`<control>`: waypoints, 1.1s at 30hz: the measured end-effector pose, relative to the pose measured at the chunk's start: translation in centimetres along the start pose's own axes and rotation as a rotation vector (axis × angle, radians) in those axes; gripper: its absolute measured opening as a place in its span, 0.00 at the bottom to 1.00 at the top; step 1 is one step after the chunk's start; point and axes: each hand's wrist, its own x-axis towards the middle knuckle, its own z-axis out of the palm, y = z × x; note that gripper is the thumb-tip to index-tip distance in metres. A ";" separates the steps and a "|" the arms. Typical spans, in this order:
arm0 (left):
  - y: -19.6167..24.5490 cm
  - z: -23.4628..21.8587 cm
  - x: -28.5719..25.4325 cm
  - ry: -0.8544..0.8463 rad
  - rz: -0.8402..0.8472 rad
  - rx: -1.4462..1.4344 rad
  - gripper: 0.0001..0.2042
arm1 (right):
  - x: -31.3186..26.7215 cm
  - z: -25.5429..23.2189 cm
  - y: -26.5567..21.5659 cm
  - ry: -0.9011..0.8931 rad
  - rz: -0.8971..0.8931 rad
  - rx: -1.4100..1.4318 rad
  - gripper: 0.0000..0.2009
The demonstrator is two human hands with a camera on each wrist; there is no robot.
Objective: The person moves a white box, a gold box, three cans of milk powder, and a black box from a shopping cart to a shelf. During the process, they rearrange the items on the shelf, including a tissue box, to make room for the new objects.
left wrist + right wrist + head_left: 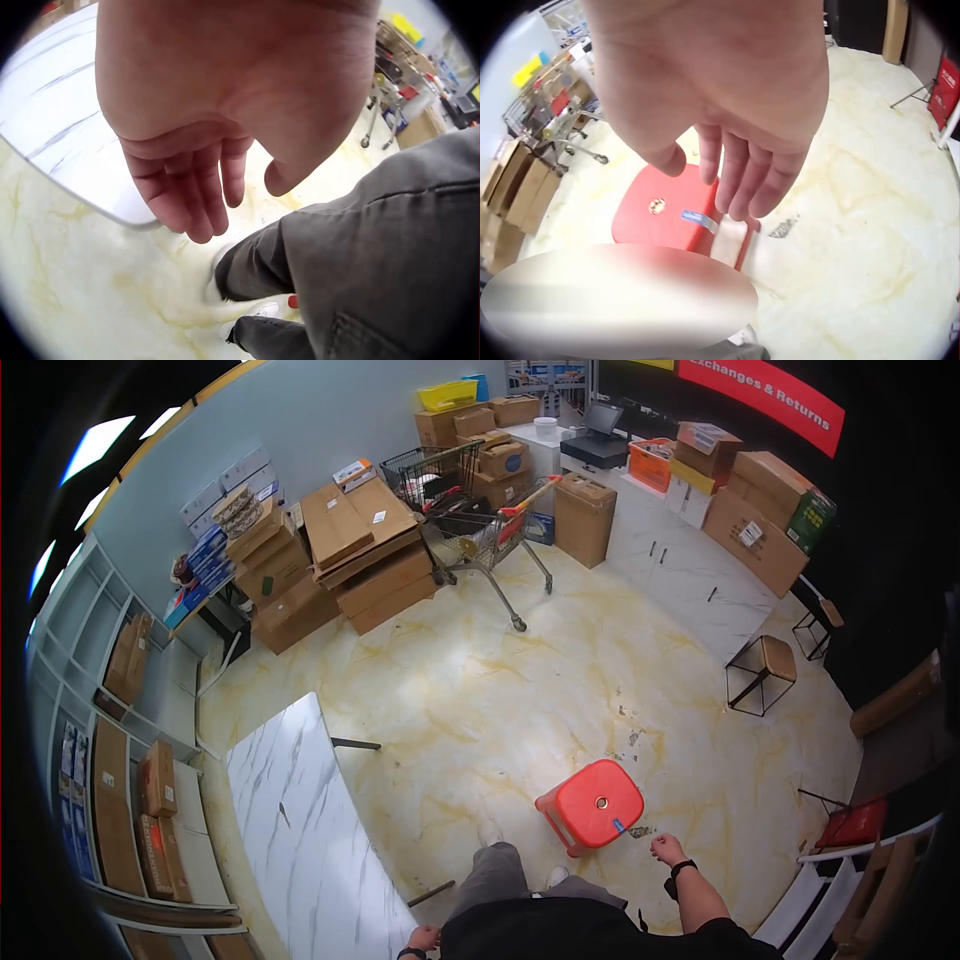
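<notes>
A red plastic stool [600,800] stands on the floor before the person, with a round hole in its seat and a blue label at its edge. The right hand [670,850] hangs in the air to the right of the stool, its fingers loosely bent and holding nothing. In the right wrist view that hand [720,112] shows above the red stool [664,206]. The left hand [424,938] is low beside the body, near the white marbled table [300,820]. Loosely curled, empty fingers of the left hand [232,112] show in the left wrist view, beside the table [60,112].
Shelves with boxes [120,800] line the left side. Stacked cartons [360,550] and a shopping cart [490,540] stand at the back. A marbled counter [680,550] holds more boxes, and a small wooden-topped stool [775,658] stands at the right.
</notes>
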 end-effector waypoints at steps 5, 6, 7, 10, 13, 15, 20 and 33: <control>3.9 -2.6 5.3 0.011 -0.015 0.052 0.18 | 10.1 2.1 -11.6 0.015 -0.240 -0.143 0.12; 5.5 -3.4 7.1 0.010 -0.003 0.066 0.18 | 11.0 2.9 -14.0 0.018 -0.248 -0.158 0.12; 7.6 -4.6 9.2 0.014 0.015 0.077 0.18 | 12.0 4.0 -16.2 -0.040 -0.204 -0.141 0.12; 14.6 -9.2 15.4 0.028 0.069 0.117 0.18 | 15.2 6.8 -23.3 -0.218 -0.145 -0.258 0.13; 18.7 -12.1 19.0 0.005 0.090 0.186 0.18 | 17.0 8.7 -33.0 -0.376 -0.051 -0.534 0.14; 23.0 -15.3 21.3 -0.014 0.031 0.020 0.19 | 21.5 10.1 -36.7 -0.248 -0.369 -0.669 0.13; 43.2 -28.8 25.6 0.132 0.178 -0.155 0.15 | 23.5 12.7 -51.7 -0.129 -0.368 0.070 0.11; 67.3 -36.7 35.2 -0.058 0.083 0.018 0.17 | 42.4 16.9 -57.6 -0.102 -0.067 -0.261 0.15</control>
